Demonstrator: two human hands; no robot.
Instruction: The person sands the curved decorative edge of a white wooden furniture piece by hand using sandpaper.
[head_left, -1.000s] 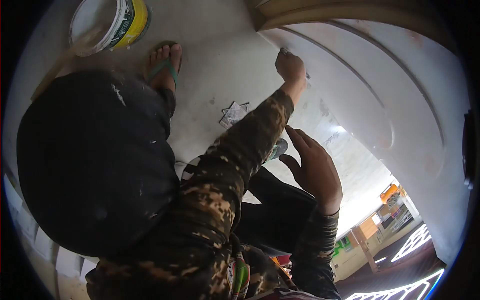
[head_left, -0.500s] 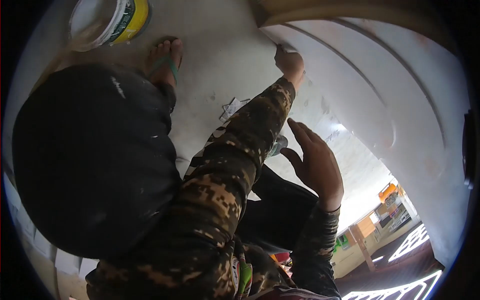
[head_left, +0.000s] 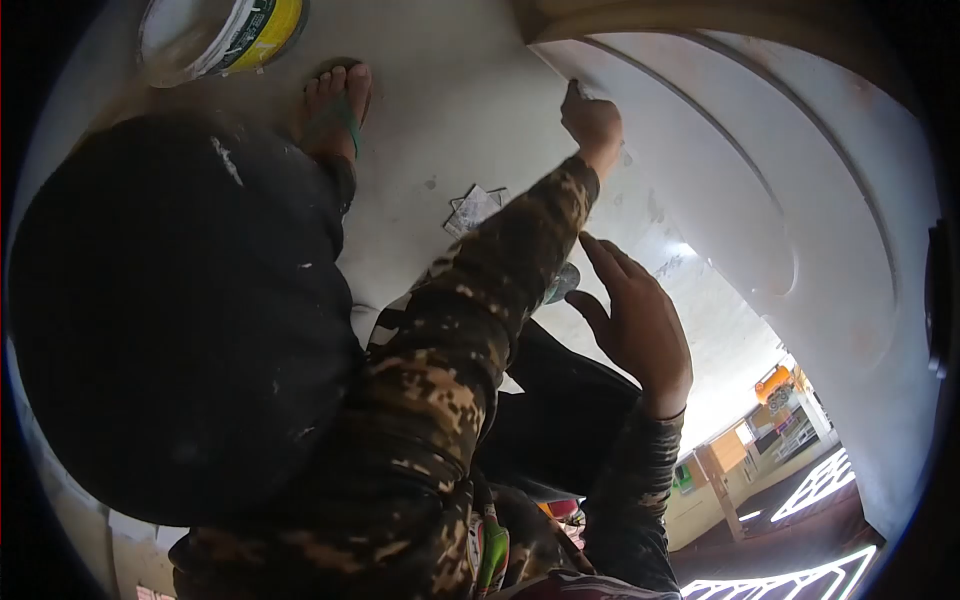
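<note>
My left hand (head_left: 593, 120) reaches far forward, fingers closed on a small grey tool (head_left: 574, 92) whose tip is pressed to the white door panel (head_left: 760, 190) near its curved raised moulding. My right hand (head_left: 640, 325) rests flat on the same panel lower down, fingers spread, holding nothing. Both arms are in camouflage sleeves. What kind of tool it is cannot be told.
A paint bucket (head_left: 215, 35) with a yellow and green label stands on the pale floor at top left. A foot in a green flip-flop (head_left: 338, 100) is beside it. Crumpled paper (head_left: 472, 210) lies on the floor. My dark, paint-specked knee (head_left: 170, 320) fills the left.
My left hand dipped toward the panel's left edge, then slid a little right and up along the moulding with the tool. My right hand stayed flat on the panel.
</note>
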